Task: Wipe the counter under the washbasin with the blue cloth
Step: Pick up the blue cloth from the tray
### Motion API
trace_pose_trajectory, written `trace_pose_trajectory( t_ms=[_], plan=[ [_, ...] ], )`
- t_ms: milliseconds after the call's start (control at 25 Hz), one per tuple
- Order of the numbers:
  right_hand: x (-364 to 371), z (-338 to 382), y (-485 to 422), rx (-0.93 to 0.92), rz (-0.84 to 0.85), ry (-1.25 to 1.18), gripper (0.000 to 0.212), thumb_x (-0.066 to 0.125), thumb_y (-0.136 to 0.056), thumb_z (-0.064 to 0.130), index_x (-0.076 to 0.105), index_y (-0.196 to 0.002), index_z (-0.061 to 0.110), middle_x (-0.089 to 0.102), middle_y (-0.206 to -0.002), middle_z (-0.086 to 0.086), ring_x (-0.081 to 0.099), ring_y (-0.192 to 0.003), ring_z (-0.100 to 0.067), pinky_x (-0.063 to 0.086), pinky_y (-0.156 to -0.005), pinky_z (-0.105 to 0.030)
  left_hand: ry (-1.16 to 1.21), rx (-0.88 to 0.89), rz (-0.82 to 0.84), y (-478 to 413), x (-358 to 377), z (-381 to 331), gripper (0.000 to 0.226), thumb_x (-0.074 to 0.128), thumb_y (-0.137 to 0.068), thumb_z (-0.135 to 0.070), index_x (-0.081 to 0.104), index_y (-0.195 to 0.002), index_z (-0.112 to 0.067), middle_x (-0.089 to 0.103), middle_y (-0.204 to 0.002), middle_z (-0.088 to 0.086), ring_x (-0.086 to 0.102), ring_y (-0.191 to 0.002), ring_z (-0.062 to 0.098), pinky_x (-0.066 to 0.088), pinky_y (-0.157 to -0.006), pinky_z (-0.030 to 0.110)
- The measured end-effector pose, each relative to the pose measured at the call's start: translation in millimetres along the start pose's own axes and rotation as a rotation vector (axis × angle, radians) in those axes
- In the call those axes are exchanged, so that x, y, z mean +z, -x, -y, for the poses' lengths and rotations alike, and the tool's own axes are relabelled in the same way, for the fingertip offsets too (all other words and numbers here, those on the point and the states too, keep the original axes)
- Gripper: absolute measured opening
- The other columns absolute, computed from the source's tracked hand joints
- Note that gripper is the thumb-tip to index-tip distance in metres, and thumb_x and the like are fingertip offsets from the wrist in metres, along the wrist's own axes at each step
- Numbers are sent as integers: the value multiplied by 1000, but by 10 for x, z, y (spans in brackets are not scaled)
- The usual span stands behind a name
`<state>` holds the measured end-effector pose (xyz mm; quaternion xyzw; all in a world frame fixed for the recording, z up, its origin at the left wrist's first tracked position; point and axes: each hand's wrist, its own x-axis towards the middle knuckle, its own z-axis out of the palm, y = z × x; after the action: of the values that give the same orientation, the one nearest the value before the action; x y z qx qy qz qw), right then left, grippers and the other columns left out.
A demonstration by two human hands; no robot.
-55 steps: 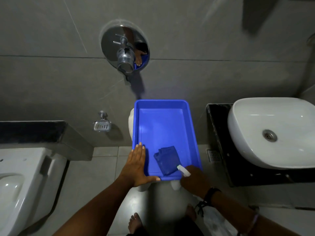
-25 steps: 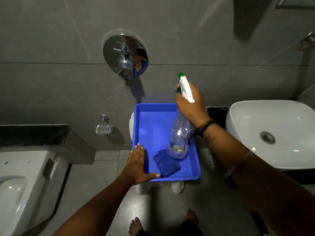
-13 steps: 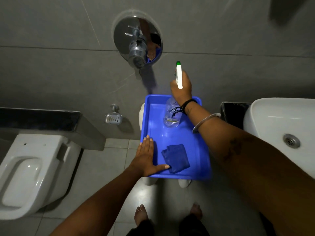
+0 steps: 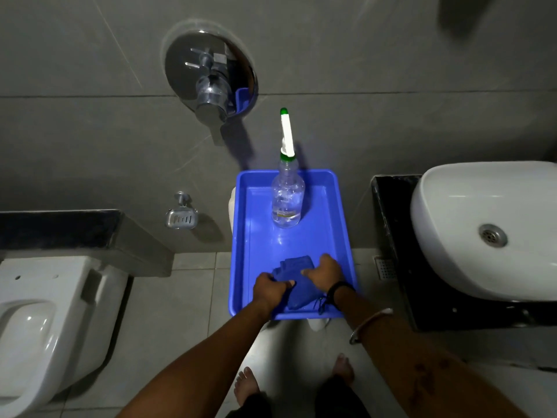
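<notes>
Low in the frame's centre, the left hand (image 4: 269, 289) and right hand (image 4: 324, 273) both clamp the folded dark-blue cloth (image 4: 297, 285) at the near end of the bright blue plastic tray (image 4: 241, 236). The black stone counter (image 4: 391, 236) under the white oval washbasin (image 4: 452, 224) lies to the right, nearer the right hand. A clear spray bottle (image 4: 286, 203) stands upright at the tray's far end.
</notes>
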<state>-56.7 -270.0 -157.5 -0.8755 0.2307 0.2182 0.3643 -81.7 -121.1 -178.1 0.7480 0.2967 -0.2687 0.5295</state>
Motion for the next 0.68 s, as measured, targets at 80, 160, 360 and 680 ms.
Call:
trace_pose_trajectory(
  t_ms=[80,160,360,680],
  plan=[
    [77,-136,46,58,45,-86,34,78,-74,16,52,-89,1,56,-96,-18,56,-90,-26,50,-83,-43,139,-88,5,-48,28,0,24,80,-77,-5,65,-93,5,71,-93,20,68,-74,29,58,-65,34],
    [68,-147,42,95,95,-161,32,80,-73,11,51,-82,1,53,-87,-14,53,-83,-22,45,-70,-39,226,-160,30,-64,31,-24,18,80,-77,-1,68,-89,5,72,-84,17,67,-63,27,56,-53,29],
    [-167,-84,119,220,306,-477,21,76,-76,3,67,-91,-9,70,-87,-16,69,-68,-19,52,-61,-23,345,-184,186,-19,-28,-163,36,76,-80,-14,67,-111,2,74,-106,21,71,-94,37,59,-80,42],
    [-814,-275,568,135,366,-731,8,75,-78,12,70,-83,14,76,-76,1,72,-66,-11,55,-55,-21,641,-135,695,427,74,-498,30,57,-92,-9,64,-120,0,71,-115,22,73,-95,34,63,-74,42]
  ],
)
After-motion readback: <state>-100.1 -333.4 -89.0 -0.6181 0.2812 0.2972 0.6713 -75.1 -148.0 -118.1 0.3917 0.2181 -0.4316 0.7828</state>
